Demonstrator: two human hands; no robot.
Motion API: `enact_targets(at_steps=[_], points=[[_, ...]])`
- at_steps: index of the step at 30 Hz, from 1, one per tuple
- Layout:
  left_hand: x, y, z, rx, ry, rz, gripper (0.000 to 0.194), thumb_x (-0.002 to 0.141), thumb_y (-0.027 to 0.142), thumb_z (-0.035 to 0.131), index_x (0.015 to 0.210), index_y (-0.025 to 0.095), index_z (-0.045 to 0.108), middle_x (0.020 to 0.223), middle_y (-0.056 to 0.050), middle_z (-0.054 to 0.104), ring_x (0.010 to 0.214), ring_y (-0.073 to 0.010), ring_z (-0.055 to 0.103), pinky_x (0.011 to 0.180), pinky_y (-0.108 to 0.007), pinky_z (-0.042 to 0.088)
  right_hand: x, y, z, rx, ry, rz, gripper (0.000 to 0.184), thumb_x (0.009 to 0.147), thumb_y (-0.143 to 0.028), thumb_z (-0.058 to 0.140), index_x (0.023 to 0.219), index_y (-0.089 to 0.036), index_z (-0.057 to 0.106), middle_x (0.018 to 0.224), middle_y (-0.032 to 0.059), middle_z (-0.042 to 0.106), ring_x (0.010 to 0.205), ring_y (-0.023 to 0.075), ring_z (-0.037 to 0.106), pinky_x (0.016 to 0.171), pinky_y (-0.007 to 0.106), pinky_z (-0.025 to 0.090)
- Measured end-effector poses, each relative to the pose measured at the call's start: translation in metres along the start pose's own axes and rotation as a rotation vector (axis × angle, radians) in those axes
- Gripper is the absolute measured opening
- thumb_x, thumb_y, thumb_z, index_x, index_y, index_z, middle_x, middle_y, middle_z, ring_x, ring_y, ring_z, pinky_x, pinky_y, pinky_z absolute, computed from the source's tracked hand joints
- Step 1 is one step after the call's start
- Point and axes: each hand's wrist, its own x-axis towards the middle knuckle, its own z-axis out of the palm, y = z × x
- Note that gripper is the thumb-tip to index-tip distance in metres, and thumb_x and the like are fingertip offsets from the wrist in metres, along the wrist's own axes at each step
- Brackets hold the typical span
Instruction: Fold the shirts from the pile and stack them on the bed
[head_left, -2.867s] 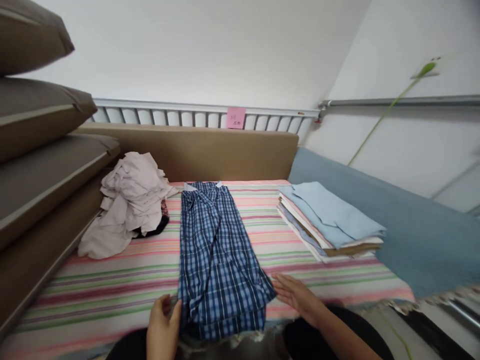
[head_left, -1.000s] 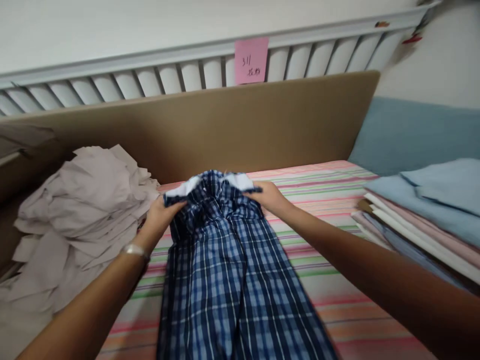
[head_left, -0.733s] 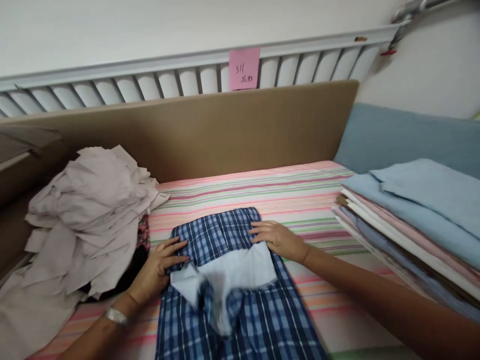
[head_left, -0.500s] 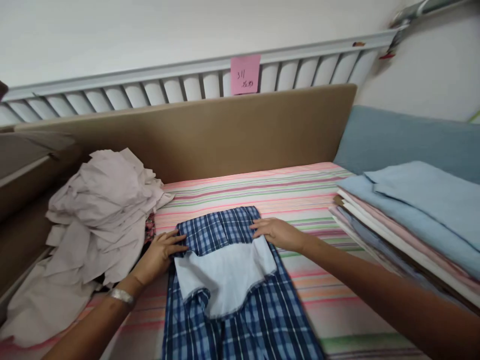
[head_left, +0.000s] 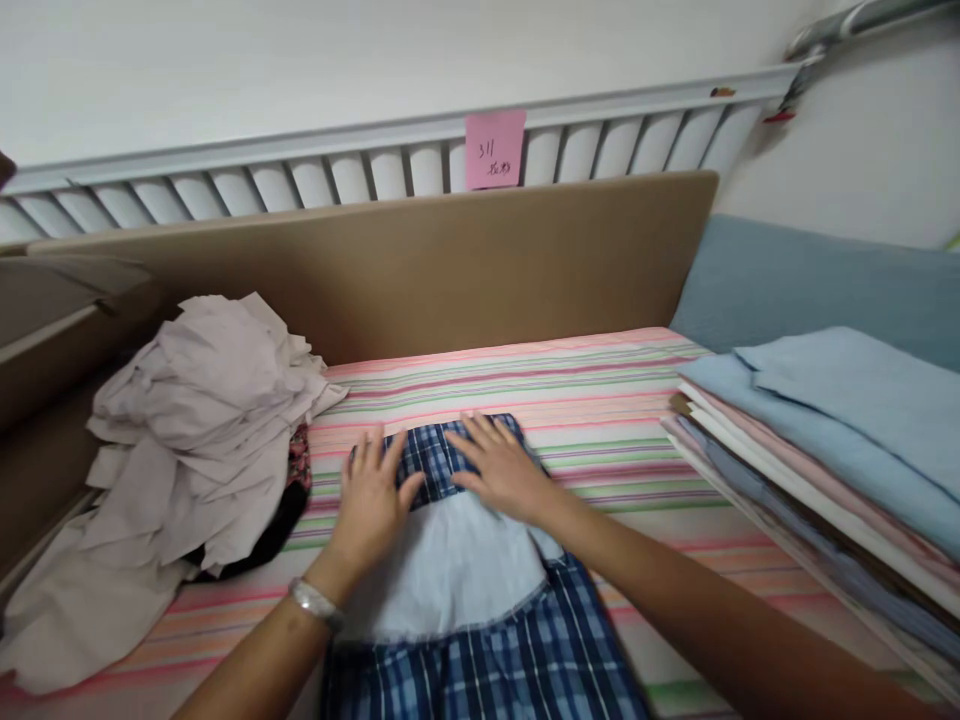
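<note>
Fingers [head_left: 373, 458] flat on plaid garment [head_left: 487, 675]

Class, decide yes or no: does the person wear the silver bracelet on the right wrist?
No: the silver bracelet sits at the wrist of the left hand, which is spread over the plaid garment.

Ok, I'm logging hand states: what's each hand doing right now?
Left hand: open, holding nothing, spread on the plaid garment.
Right hand: open, holding nothing, spread there too.
</note>
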Motion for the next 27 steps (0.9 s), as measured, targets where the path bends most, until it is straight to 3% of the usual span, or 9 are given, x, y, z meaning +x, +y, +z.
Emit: enact_targets(at_steps=[3,6,11,14,17,19,22,24,27], points=[[-0.015,0.017,0.018,0.033,-0.233,0.067,0.058,0.083,0.055,0.041,0.136,0.033,0.036,0.150,-0.011,0.026,0.137,-0.0390,0.018,0.100,-0.069,0.020,-0.009,-0.010,0.035,-0.013,-0.122,0.039,0.059,0.085,-0.053,0.047,0.138,-0.029,0.037,0.151,0.0072,0.021,0.139,0.0278,0.012,0.111,0.051,0.010],[-0.025,0.016,0.030,0.043,-0.307,0.070,0.060,0.084,0.057,0.036,0.139,0.034,0.029,0.151,-0.011,0.022,0.137,-0.0377,0.016,0.101,-0.069,0.018,-0.012,-0.011,0.047,-0.018,-0.126,0.050,0.060,0.085,-0.052,0.048,0.139,-0.028,0.036,0.151,0.0090,0.020,0.139,0.0282,0.012,0.111,0.052,0.010],[-0.026,0.005,0.024,0.010,-0.273,0.075,0.058,0.085,0.054,0.037,0.139,0.032,0.030,0.150,-0.010,0.025,0.137,-0.0356,0.020,0.101,-0.067,0.023,-0.012,-0.008,0.025,0.067,-0.122,0.011,0.051,0.085,-0.046,0.050,0.132,-0.027,0.047,0.147,0.0092,0.031,0.136,0.0278,0.025,0.110,0.051,0.019],[-0.025,0.008,0.015,0.003,-0.175,0.149,0.050,0.085,0.042,0.045,0.132,0.026,0.043,0.143,-0.011,0.039,0.134,-0.0310,0.030,0.105,-0.060,0.024,-0.022,0.003,0.000,0.154,0.089,0.029,0.036,0.087,-0.037,0.048,0.119,-0.026,0.059,0.134,0.0068,0.050,0.125,0.0236,0.043,0.107,0.043,0.030],[-0.020,0.024,0.012,0.013,-0.138,0.337,0.044,0.085,0.028,0.047,0.129,0.027,0.047,0.140,-0.008,0.045,0.132,-0.0281,0.034,0.108,-0.056,0.022,-0.031,0.028,-0.020,0.261,0.333,0.212,0.025,0.084,-0.030,0.049,0.100,-0.025,0.067,0.112,0.0055,0.065,0.109,0.0217,0.056,0.099,0.037,0.040],[-0.012,0.038,0.015,0.029,-0.140,0.430,0.044,0.085,0.019,0.043,0.128,0.027,0.048,0.139,-0.007,0.046,0.130,-0.0275,0.036,0.108,-0.056,0.021,-0.033,0.047,-0.028,0.357,0.398,0.404,0.022,0.081,-0.026,0.049,0.093,-0.024,0.068,0.103,0.0047,0.068,0.101,0.0207,0.060,0.094,0.035,0.044],[0.003,0.054,0.022,0.062,-0.135,0.457,0.036,0.085,0.013,0.039,0.110,0.023,0.063,0.123,-0.009,0.060,0.121,-0.0283,0.046,0.108,-0.059,0.018,-0.025,0.068,-0.027,0.435,0.389,0.610,0.019,0.078,-0.025,0.052,0.089,-0.021,0.067,0.096,0.0049,0.069,0.092,0.0198,0.063,0.087,0.032,0.048],[0.011,0.056,0.023,0.044,-0.120,0.440,0.031,0.087,0.015,0.039,0.096,0.023,0.068,0.111,-0.008,0.066,0.113,-0.0276,0.052,0.107,-0.060,0.017,-0.015,0.075,-0.020,0.437,0.361,0.643,0.017,0.078,-0.029,0.054,0.086,-0.020,0.066,0.089,0.0048,0.070,0.087,0.0198,0.065,0.082,0.032,0.050],[0.012,0.050,0.020,-0.028,-0.067,0.407,0.029,0.089,0.024,0.040,0.096,0.026,0.068,0.108,-0.005,0.068,0.109,-0.0248,0.054,0.107,-0.059,0.018,0.005,0.077,-0.005,0.433,0.337,0.656,0.019,0.077,-0.034,0.058,0.089,-0.021,0.066,0.088,0.0033,0.071,0.086,0.0188,0.065,0.079,0.030,0.050]])
